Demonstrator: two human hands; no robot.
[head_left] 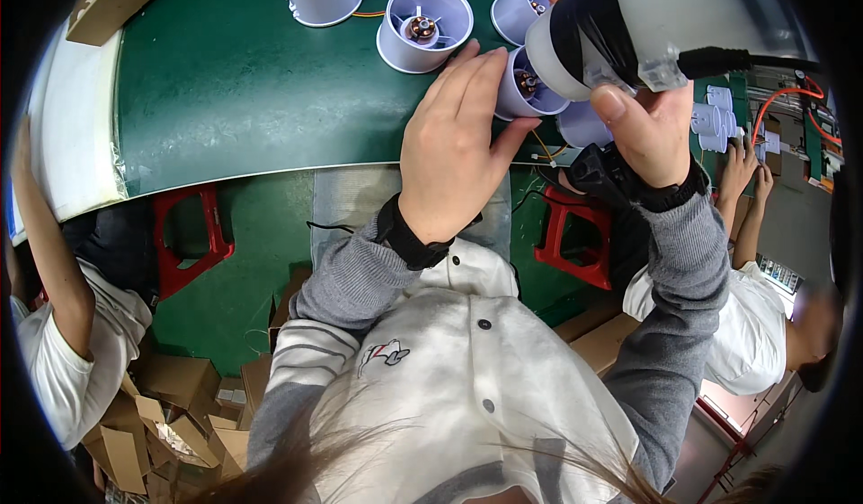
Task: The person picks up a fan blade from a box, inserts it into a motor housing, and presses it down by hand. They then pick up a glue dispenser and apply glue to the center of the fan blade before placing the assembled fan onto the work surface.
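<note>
My right hand (649,131) grips a thick, translucent white cylinder (670,9) wrapped with black tape. A black cable runs out of its side. The cylinder tilts, its narrower end over a round lavender plastic housing (510,99) with a copper-wound motor core inside; I cannot tell whether they touch. Around the housing's left and near sides, my left hand (454,140) holds it between fingers and thumb. Another lavender housing (424,45) stands just left, its copper core showing. One more housing (580,126) is partly hidden beneath my right hand.
More lavender housings (316,2) stand along the far side of the green table (243,99), with orange wires between them. People sit at both sides, one arm (54,243) at the left edge. Red stools (191,239) and cardboard boxes (175,383) are on the floor.
</note>
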